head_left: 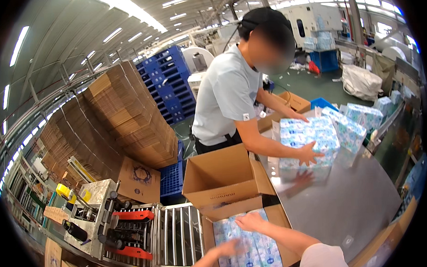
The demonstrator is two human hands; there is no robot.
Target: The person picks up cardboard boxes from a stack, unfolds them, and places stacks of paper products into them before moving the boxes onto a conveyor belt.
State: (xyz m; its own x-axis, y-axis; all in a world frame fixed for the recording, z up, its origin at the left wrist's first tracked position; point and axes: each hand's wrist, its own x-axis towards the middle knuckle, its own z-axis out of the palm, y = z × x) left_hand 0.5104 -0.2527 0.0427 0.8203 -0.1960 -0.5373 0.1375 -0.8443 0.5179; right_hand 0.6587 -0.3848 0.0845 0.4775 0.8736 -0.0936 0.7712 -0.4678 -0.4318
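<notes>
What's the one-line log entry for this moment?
left hand on tissue packs in carton | right hand on packs at carton's far edge | co-worker holds bundle

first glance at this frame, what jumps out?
At bottom centre, the wearer's left hand and right hand press on blue-and-white tissue packs inside an open cardboard box. Across the steel table, a co-worker in a pale shirt grips a bundle of the same packs. At left, leaning stacks of flattened cartons tower above a roller conveyor.
</notes>
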